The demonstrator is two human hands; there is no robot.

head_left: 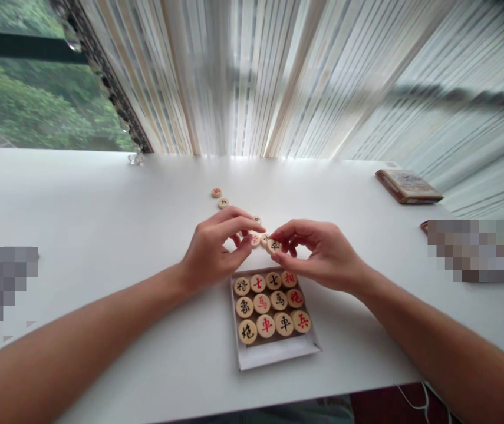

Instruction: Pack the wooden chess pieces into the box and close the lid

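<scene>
Right hand (322, 252) pinches a black-lettered disc (273, 247) at frame centre, box (278, 353) just below; left hand (211, 242) half-curled beside a red-lettered disc (256, 240), grip unclear.

2 bare limbs of the person: left hand (216, 244) and right hand (320, 252), slender-fingered; left forearm (114, 321) and right forearm (424, 330) uncovered, narrowing to the wrists. Below the table's (181, 377) near edge: grey-green clothing (300, 414).
</scene>
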